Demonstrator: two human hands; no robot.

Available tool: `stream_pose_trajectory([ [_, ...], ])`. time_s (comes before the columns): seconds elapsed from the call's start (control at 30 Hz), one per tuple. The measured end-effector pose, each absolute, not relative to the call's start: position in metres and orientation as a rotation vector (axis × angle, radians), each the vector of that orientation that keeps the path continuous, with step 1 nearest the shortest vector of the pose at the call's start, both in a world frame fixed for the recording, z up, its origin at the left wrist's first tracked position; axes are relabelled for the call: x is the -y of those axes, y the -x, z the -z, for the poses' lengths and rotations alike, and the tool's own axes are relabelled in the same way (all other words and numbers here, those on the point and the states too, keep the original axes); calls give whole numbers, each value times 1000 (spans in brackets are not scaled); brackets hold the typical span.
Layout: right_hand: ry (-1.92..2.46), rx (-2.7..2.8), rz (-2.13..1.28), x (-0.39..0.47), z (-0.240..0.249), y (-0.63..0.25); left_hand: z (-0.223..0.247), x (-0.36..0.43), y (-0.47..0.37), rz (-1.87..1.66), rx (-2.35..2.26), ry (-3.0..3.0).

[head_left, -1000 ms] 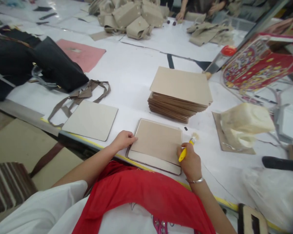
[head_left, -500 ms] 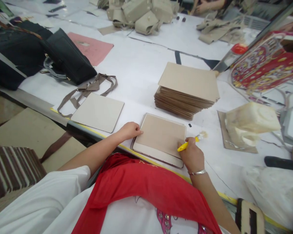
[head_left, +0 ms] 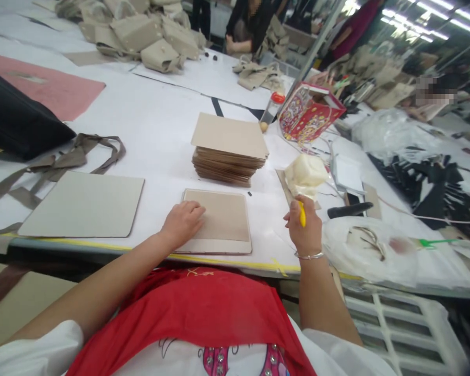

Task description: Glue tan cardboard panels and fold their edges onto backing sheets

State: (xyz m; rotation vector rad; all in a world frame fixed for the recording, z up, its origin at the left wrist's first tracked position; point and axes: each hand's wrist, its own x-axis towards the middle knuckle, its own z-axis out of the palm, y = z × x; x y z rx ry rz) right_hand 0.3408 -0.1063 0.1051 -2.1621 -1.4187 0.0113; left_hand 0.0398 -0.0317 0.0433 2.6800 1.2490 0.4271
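My left hand [head_left: 183, 223] rests on the left part of a beige rectangular panel [head_left: 225, 214], its fingers laid over the surface. That panel lies on a slightly larger pale board [head_left: 215, 246] at the table's front edge. Closed around a yellow-handled brush [head_left: 302, 214], my right hand [head_left: 306, 227] is to the right of the panel, at the near side of a whitish plastic container [head_left: 306, 169]. The brush's tip is hidden behind my hand, so I cannot tell whether it touches the container. Behind the panel stands a stack of beige panels [head_left: 229, 136].
A large pale board [head_left: 88, 203] lies left, beside brown straps [head_left: 105, 149] and a black bag [head_left: 19, 117]. A red patterned paper bag [head_left: 311, 112] and a red-lidded jar [head_left: 273, 108] stand behind. A black-handled tool [head_left: 350, 210] lies right. People are at the back.
My right hand has carried the brush away from the panel, right and forward to the container. My left hand has moved from the panel's edge onto its surface. The view has swung right.
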Motion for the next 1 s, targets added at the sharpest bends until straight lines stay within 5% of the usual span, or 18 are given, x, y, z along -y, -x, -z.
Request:
stream_pose_trajectory([
  [0.23,1587,1085,-820,72,-102,-313,-8,47,-75,-510,-985,-2660],
  [0.47,1512,1154,-1135,-14,-56,-212,-5,42,-75,-507,-987,-2624],
  [1.0,1890,1193,-773,36,-71,-329,-6,41,-76,-449,-973,-2557],
])
